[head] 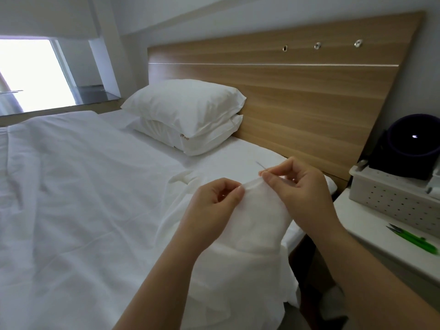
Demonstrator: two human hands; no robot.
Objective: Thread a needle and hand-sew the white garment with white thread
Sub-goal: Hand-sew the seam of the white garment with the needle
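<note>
Both clamped, I see: left grip [215,198] pinches the soft, crumpled white cloth garment [257,225]; right grip [302,186] pinches a thin metal needle [261,165], its long axis slanting up-left beyond the fingertips.

- Daylight is pouring through the window [31,72].
- Two pillows [185,108] are lying stacked against the wooden headboard [297,96].
- A white nightstand [371,239] is standing beside the bed [71,186].

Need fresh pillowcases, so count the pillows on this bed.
2. The upper pillow lies stacked on the lower pillow, both at the head of the bed against the headboard. The rumpled bedding could hide more.
</note>
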